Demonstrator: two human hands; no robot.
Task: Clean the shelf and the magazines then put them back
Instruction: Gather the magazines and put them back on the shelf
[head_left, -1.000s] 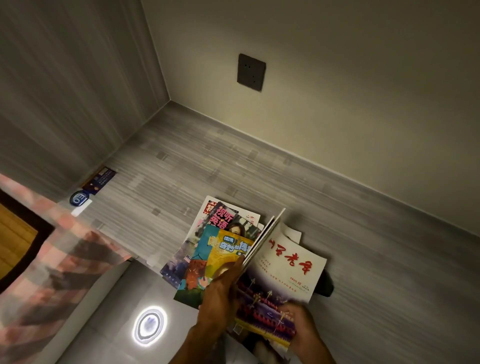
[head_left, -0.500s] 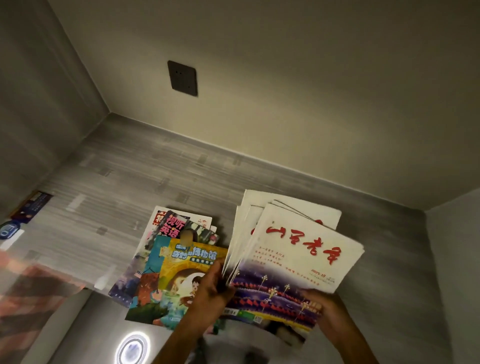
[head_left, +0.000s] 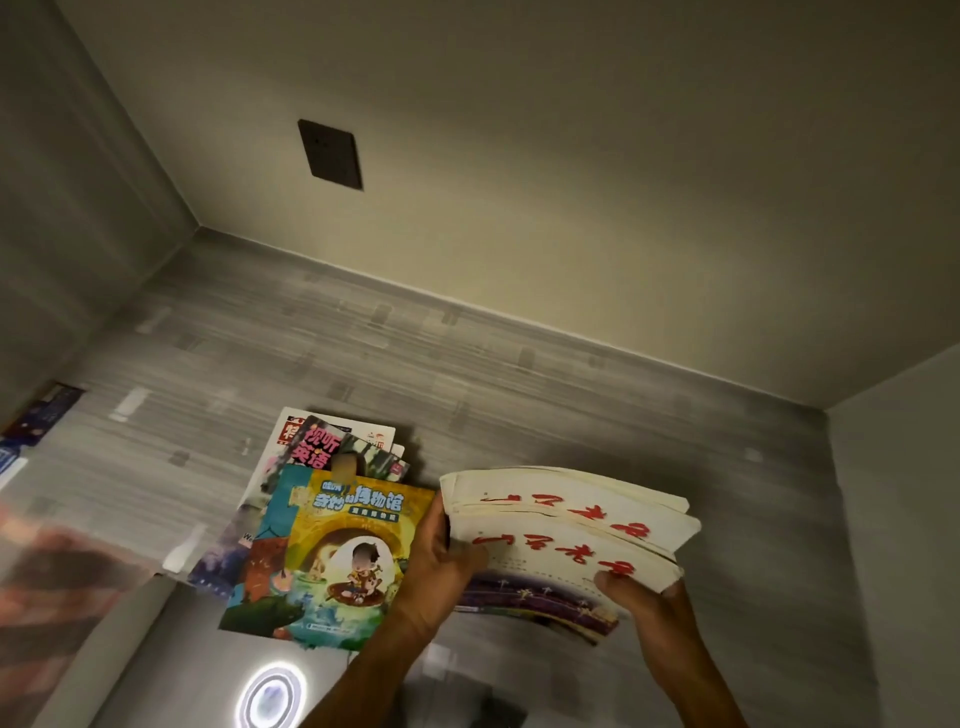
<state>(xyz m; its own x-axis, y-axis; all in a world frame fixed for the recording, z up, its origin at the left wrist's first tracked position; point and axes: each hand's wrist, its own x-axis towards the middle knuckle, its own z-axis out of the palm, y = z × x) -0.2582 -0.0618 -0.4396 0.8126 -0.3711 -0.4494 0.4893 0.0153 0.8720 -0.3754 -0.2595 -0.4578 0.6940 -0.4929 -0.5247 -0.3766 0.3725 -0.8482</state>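
Both hands clamped on one bundle of white magazines (head_left: 571, 530) with red writing on the covers. Left hand (head_left: 441, 566) curled round the left edge, thumb on top. Right hand (head_left: 631, 592) pinching the near right corner, thumb on the cover. Bundle lifted just above the grey shelf (head_left: 363, 353), a bit to the right, edges fanned and not lined up.

Looks like the putting-back part of the job. To do it well: keep both grips tight, since thin glossy pages slide apart fast. Tap the edges square first. Then lower flat onto the bare shelf, or stand the bundle up tidy.

Just left of the bundle, touching the left hand, a second pile lying on the shelf: a yellow cartoon magazine (head_left: 343, 561) on top, more magazines (head_left: 322, 447) peeking out behind. That pile hangs over the front edge of the shelf, so a bump could tip it down. Best to push it back soon.

Further out: a dark wall socket (head_left: 331, 154) on the back wall, a round light (head_left: 270, 696) on the floor below.
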